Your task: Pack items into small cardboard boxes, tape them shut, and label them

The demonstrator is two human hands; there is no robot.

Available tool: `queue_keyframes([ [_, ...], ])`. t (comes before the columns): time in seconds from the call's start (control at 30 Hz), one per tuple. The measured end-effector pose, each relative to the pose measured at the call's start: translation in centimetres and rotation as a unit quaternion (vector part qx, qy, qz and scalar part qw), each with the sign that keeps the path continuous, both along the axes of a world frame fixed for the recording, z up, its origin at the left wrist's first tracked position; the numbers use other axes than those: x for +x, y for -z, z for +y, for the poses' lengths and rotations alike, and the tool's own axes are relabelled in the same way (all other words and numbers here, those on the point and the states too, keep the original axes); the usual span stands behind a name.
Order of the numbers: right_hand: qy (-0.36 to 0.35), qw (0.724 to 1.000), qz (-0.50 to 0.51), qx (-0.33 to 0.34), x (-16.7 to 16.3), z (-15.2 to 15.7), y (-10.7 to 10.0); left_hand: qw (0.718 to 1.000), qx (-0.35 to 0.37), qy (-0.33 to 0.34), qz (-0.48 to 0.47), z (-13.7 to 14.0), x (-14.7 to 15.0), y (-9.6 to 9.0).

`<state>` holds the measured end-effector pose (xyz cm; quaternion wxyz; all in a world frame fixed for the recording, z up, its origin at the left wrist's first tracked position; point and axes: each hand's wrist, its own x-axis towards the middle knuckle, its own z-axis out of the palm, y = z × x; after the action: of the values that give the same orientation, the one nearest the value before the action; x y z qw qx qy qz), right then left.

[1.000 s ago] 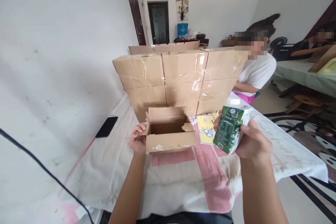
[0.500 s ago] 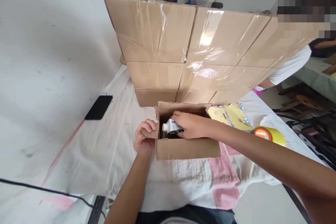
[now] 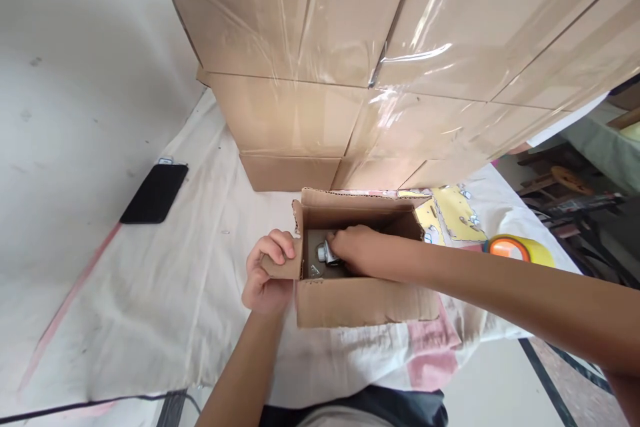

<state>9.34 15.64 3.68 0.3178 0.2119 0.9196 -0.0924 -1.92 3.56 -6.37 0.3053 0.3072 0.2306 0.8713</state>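
A small cardboard box [image 3: 367, 303] with its top flaps spread stands on the cloth-covered table. My left hand [image 3: 270, 270] pinches the box's left flap between thumb and fingers. Deep inside the box, my right hand [image 3: 357, 248] is closed around a small white-capped tube [image 3: 326, 253], which lies on its side with the cap pointing left. The palm and fingers hide most of the tube's body. On the box floor beside the cap is a small clear, shiny bit [image 3: 315, 271] that I cannot make out.
Behind the box rises a tall wall of taped cardboard [image 3: 300, 113]. A black phone [image 3: 156, 193] lies at the left. To the right are yellow printed sheets [image 3: 457, 213] and an orange and yellow tape roll [image 3: 520, 250]. A dark cable [image 3: 90, 403] runs along the lower left.
My right hand has gone lower into the box with the tube. The left hand still grips the flap. The view has tilted down and closer.
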Motion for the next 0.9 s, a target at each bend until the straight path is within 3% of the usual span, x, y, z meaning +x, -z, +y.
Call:
queue_keyframes([
  [0.17,0.002,1.0,0.014,0.008,-0.5,0.2,1.2,1.0,-0.015,-0.009,0.003,0.0,-0.1,-0.2],
  [0.27,0.03,0.997,0.064,-0.016,0.5,0.3,-1.2,0.999,-0.028,-0.018,0.002,-0.2,0.0,-0.4],
  [0.33,0.066,0.981,0.176,-0.056,2.6,0.5,-3.8,0.998,-0.046,-0.045,0.002,-0.3,0.2,-0.6],
  [0.4,0.116,0.932,0.332,-0.091,6.0,0.6,-6.0,0.994,-0.07,-0.081,0.019,-0.5,0.4,-0.8],
  [0.47,0.187,0.844,0.498,-0.071,10.1,0.6,-6.6,0.984,-0.09,-0.123,0.087,-0.6,0.5,-0.8],
  [0.53,0.269,0.735,0.623,-0.002,13.8,0.8,-5.3,0.959,-0.104,-0.152,0.214,-0.5,0.4,-0.6],
  [0.57,0.298,0.698,0.651,0.025,15.3,0.9,-4.1,0.939,-0.109,-0.16,0.284,-0.5,0.2,-0.4],
  [0.6,0.312,0.684,0.659,0.036,16.3,1.2,-2.7,0.917,-0.112,-0.164,0.346,-0.4,-0.1,-0.2],
  [0.67,0.303,0.704,0.641,0.023,17.3,1.4,0.0,0.877,-0.114,-0.17,0.435,-0.3,-0.8,0.2],
  [0.77,0.241,0.753,0.612,-0.011,17.2,1.0,2.3,0.846,-0.114,-0.18,0.489,-0.3,-2.0,0.6],
  [0.83,0.217,0.761,0.612,-0.019,17.0,0.5,2.7,0.835,-0.12,-0.175,0.508,-0.5,-2.5,0.7],
  [0.9,0.212,0.75,0.626,-0.022,17.0,0.0,2.7,0.83,-0.14,-0.175,0.51,-1.0,-3.1,1.1],
])
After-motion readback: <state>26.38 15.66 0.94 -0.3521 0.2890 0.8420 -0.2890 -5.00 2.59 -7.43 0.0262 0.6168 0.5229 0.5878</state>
